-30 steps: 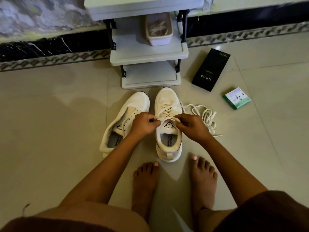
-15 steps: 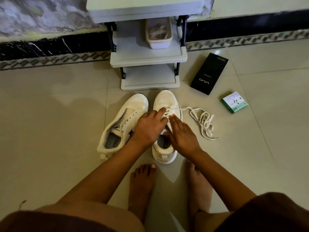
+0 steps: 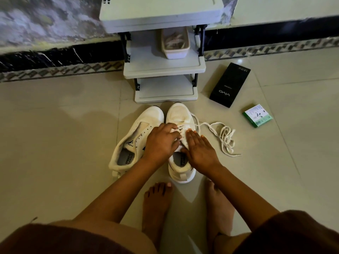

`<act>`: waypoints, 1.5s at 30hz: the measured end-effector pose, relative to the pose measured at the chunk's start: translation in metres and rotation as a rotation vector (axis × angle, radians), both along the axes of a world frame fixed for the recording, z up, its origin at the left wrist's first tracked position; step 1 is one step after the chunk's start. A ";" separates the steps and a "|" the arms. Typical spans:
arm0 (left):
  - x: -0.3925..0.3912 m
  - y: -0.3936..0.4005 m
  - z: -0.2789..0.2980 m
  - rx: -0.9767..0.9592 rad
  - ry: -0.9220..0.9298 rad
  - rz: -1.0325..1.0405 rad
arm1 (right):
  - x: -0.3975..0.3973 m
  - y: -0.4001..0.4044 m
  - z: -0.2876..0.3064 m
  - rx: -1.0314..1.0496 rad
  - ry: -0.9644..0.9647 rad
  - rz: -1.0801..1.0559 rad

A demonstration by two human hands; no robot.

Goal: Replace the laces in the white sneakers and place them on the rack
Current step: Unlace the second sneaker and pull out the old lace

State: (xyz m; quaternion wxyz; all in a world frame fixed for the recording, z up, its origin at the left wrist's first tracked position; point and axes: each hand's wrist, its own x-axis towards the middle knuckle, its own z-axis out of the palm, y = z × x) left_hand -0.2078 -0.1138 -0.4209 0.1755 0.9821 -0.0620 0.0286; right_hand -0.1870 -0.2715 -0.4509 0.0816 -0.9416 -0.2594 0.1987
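Left sneaker (image 3: 135, 142): on the floor (image 3: 55, 143), tipped toward the left, eyelets bare, no lace in it. Toe points at the rack (image 3: 165, 70), slightly splayed left.

Left hand (image 3: 162, 142): over the tongue area of the right sneaker (image 3: 180, 143), fingers (image 3: 170, 128) curled down onto the lacing. Looks like a pinch on a lace crossing, but the actual contact is hidden under the hand, so I can't confirm what it holds.

Right sneaker: upright, toe to the rack, long axis straight away from the person, partly laced near the toe.

Right hand (image 3: 199, 151): fingers straight and together, laid flat along the right side of the eyelet row, pressing, not gripping.

Loose lace (image 3: 222, 136): runs out of the upper eyelets to the right and piles on the floor, well clear of both hands. Free ends lie right of the shoe, so the right hand is the nearer one to fetch them. That's the relation the next threading pass depends on, in my read.

Further right: black box (image 3: 230, 85), then a small green box (image 3: 257, 115), both on the floor.

Rack: shelves just beyond the toes; a tray (image 3: 175, 43) sits on the middle one. Progress: one shoe partly done, one untouched.
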 end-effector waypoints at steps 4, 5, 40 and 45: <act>0.012 -0.018 0.008 0.212 0.168 0.003 | -0.001 0.003 0.002 -0.009 -0.004 -0.010; 0.018 -0.020 0.011 0.100 0.240 0.055 | -0.002 0.003 0.002 -0.019 -0.015 -0.004; 0.001 -0.015 0.023 -0.449 0.152 0.125 | 0.000 0.001 -0.008 0.105 -0.011 -0.032; 0.007 -0.013 0.030 -0.618 0.182 0.145 | 0.000 0.002 -0.009 0.131 -0.002 -0.038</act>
